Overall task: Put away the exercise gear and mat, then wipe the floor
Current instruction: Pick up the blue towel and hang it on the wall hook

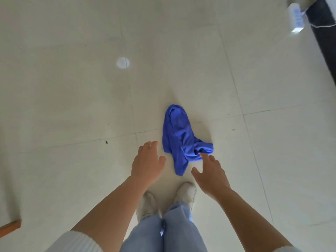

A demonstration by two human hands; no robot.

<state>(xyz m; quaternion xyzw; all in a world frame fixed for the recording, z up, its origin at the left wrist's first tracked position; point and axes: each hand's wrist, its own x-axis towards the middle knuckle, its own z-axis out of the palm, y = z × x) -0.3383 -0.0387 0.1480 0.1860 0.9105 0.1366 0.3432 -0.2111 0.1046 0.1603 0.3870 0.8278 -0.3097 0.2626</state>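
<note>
A crumpled blue cloth (180,137) lies on the pale tiled floor (72,97) just in front of my feet. My left hand (147,162) hovers to the cloth's left with fingers relaxed and holds nothing. My right hand (211,173) reaches from below right, fingers spread, its fingertips at the cloth's lower right edge; whether they touch it I cannot tell. No exercise gear or mat shows in this view.
My white shoes (187,192) stand just behind the cloth. A white power strip (296,17) with a cord lies at the far right beside a dark strip (323,37). A wooden corner (11,227) pokes in at lower left. Small dark specks dot the tiles.
</note>
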